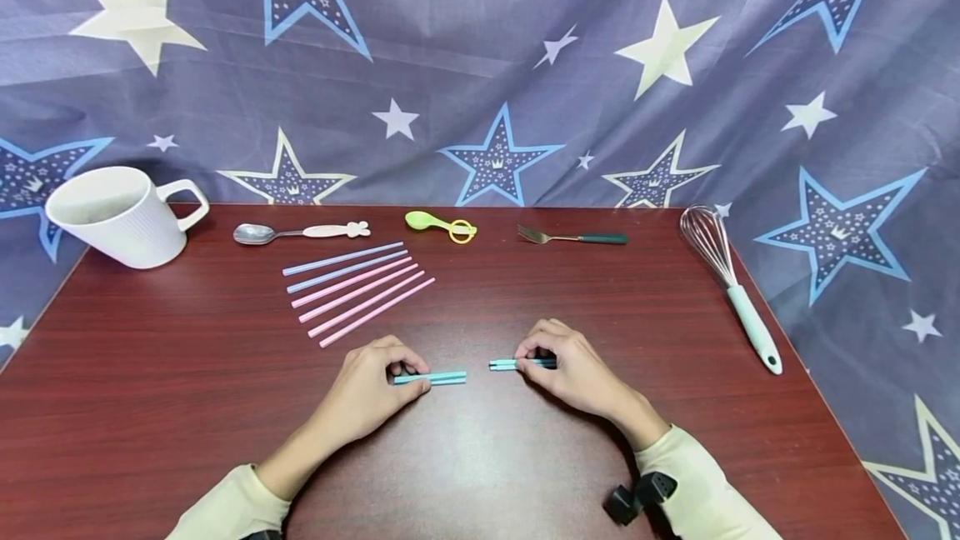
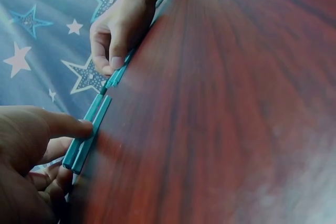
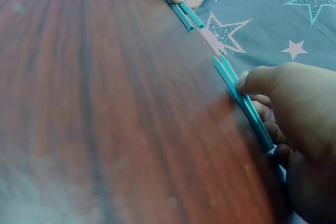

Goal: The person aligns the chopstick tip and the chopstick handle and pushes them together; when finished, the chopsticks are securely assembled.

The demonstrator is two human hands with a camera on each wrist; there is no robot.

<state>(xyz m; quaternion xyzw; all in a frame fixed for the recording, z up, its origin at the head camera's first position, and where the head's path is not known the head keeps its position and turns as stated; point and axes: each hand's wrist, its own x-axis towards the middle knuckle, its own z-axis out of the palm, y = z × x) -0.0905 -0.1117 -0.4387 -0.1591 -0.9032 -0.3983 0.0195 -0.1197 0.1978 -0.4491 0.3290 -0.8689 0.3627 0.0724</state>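
My left hand (image 1: 365, 386) pinches a pair of short teal sticks (image 1: 452, 378) between thumb and fingers, low over the table. Facing it, my right hand (image 1: 573, 367) pinches another short teal bundle (image 1: 503, 365); its far part is hidden by the fingers. A small gap separates the two pairs, which point towards each other. In the left wrist view, the left pair (image 2: 86, 139) lies side by side under the thumb tip. The right wrist view shows the right thumb along its teal sticks (image 3: 250, 109). Whether the sticks are straws or chopstick parts I cannot tell.
Behind the hands lie several thin blue sticks (image 1: 347, 259) and pink sticks (image 1: 365, 298). Along the back are a white mug (image 1: 142, 227), a metal spoon (image 1: 255, 233), a green spoon (image 1: 423, 221) and a fork (image 1: 600, 238). A whisk (image 1: 752, 327) lies by the right edge.
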